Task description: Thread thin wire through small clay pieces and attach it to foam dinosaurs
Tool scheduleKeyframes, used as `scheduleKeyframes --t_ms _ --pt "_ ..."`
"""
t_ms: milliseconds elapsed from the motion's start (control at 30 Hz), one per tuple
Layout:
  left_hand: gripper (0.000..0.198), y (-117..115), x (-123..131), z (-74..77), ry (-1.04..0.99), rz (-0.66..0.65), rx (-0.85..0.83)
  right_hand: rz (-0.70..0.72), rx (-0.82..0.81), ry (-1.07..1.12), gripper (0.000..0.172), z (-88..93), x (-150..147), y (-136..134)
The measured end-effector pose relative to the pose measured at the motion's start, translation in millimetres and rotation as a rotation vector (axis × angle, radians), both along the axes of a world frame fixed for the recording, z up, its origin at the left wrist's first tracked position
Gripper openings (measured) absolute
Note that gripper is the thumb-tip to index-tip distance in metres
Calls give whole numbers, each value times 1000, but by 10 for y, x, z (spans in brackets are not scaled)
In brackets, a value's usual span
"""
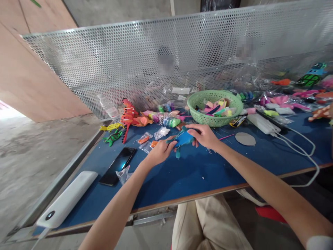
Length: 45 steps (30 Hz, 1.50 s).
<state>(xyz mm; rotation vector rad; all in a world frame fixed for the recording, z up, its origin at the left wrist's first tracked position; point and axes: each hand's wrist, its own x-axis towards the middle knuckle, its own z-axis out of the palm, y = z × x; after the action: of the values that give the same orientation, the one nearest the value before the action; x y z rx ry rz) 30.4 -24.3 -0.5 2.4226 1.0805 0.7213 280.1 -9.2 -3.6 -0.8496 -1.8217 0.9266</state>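
Note:
Between my two hands, over the middle of the blue tabletop, is a small blue and teal figure (184, 138) that looks like modelling clay. It has a flat, bright blue middle, and a rounded teal piece hangs below it. My left hand (160, 151) is closed on its left edge with thumb and fingers. From the right, my right hand (204, 136) grips the far and right edges, its fingers partly hiding the figure. Just beyond my left hand lie small clear packets with orange clay (143, 139) and white clay (161, 133).
A green basket (215, 119) of clay pieces stands behind my hands, before a perforated metal screen (125, 52). At left are a phone (117, 166), a white device (69, 199), and red (128, 116), yellow and green figures. Right are a grey disc (245, 139) and cabled power bank (262, 124).

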Motion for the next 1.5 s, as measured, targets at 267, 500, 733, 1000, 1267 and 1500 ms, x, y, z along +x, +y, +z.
scheduleKeyframes --t_ms 267,500,733,1000,1267,1500 --pt "46 29 22 -32 21 153 91 33 295 41 43 -94 31 70" --pt "57 39 -41 -37 -50 251 -54 42 620 -181 42 -18 147 45" --pt "62 -17 -44 12 -145 232 -258 -11 706 -160 40 -65 229 129" --pt "61 -25 -52 51 -164 154 -412 -25 894 -212 41 -89 281 193" --pt "59 -15 -129 61 -157 126 -419 -55 802 -201 27 -88 261 132" --pt "37 -97 -72 205 -272 -61 -644 -22 871 -273 29 -31 199 79"
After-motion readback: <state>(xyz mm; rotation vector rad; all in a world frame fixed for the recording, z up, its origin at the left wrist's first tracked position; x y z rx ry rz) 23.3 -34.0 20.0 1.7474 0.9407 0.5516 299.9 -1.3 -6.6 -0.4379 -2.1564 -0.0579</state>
